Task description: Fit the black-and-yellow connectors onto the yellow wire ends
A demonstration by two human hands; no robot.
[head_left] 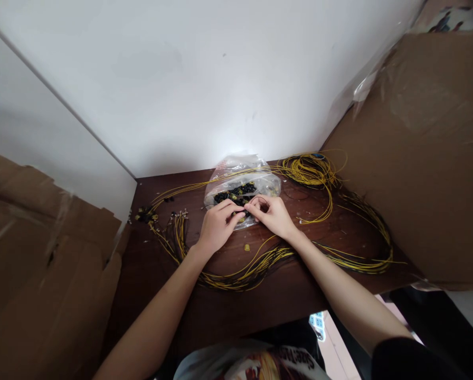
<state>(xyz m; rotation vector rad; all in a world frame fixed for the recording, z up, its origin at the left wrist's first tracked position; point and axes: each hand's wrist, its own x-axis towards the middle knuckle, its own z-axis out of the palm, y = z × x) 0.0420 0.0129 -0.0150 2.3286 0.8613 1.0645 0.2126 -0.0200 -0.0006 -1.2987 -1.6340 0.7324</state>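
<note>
My left hand (217, 226) and my right hand (275, 216) meet fingertip to fingertip over a clear plastic bag (236, 164). A thin dark wire (256, 197) curves by my right fingers, which pinch it. My left thumb and forefinger are pressed together at the same spot; whatever small piece lies between them is too small to make out. Inside the bag lie many small black and yellow parts (242, 189), partly hidden by my hands. One small yellow piece (246, 247) rests on the brown table (228, 311) just below my hands.
A bundle of yellow and black wires (240, 282) passes under both forearms. Coiled yellow wires (310, 170) lie at the back right, and small connector ends (146, 214) at the left. Cardboard stands at the left (54, 274) and right (418, 158); a white wall (220, 79) is behind.
</note>
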